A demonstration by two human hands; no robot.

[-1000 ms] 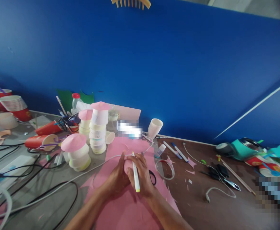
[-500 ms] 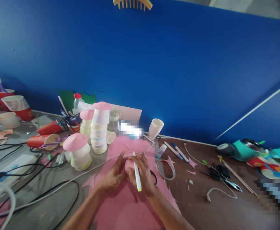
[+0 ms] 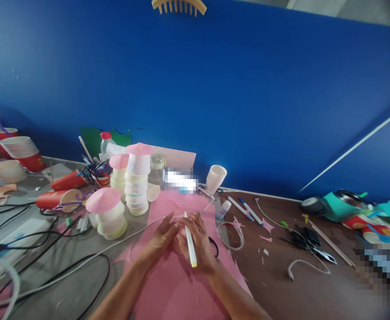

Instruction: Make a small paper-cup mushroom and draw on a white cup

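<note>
Over a large sheet of pink paper [image 3: 181,284], my two hands meet close together. My right hand [image 3: 199,242] is closed, with a white marker [image 3: 190,242] with a yellow end lying across its fingers. My left hand [image 3: 161,240] is closed against the right one, its fingers on a small pink paper piece that is mostly hidden between the hands. Left of them stand white paper-cup towers, the tallest one [image 3: 137,189] and a short one [image 3: 111,222], topped with pink paper.
A white cup [image 3: 216,178], a glue bottle [image 3: 223,210] and blue-and-white pens [image 3: 251,212] lie beyond and right. A coiled white cable [image 3: 231,246] sits beside the paper. Red cups [image 3: 56,199] and black cables [image 3: 24,240] fill the left; scissors [image 3: 324,255] lie right.
My left hand's fingers have moved in toward the right hand, covering more of the small pink piece. The marker stays in the right hand; the view has shifted slightly.
</note>
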